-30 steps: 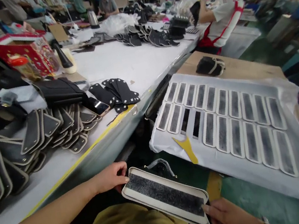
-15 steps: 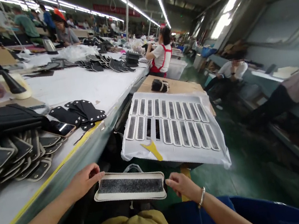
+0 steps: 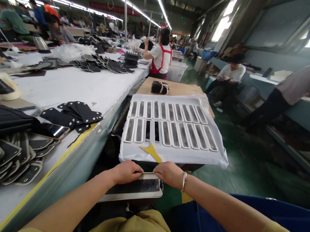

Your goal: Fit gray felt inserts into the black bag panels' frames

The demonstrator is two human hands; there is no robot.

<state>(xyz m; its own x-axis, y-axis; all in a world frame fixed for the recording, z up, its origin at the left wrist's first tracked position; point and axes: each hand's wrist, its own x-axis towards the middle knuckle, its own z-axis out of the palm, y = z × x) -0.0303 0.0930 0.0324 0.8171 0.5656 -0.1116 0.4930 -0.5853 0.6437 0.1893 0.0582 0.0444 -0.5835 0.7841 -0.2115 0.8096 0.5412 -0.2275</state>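
**Both hands grip padded strip at factory desk**

A worker in a yellow top held a long cream-edged strip with a dark fuzzy centre (image 3: 132,189) low over the lap, near the front edge of the scene. The left hand (image 3: 127,171) was closed over the strip's far edge near its middle, and the right hand (image 3: 168,173), a bangle at the wrist, pinched its right end; the two hands sat close together, just apart. Just beyond them, a white sheet (image 3: 177,156) on a low board carried two rows of matching strips (image 3: 175,126), with a yellow scraper-shaped piece (image 3: 151,151) lying at its near edge. To the left ran a long white desk (image 3: 77,85) bearing fanned stacks of black panels (image 3: 3,158) and a phone (image 3: 52,130). Farther off, a person in a white and red top (image 3: 159,57) stood at the desk's far end, and another sat at the right (image 3: 233,72).
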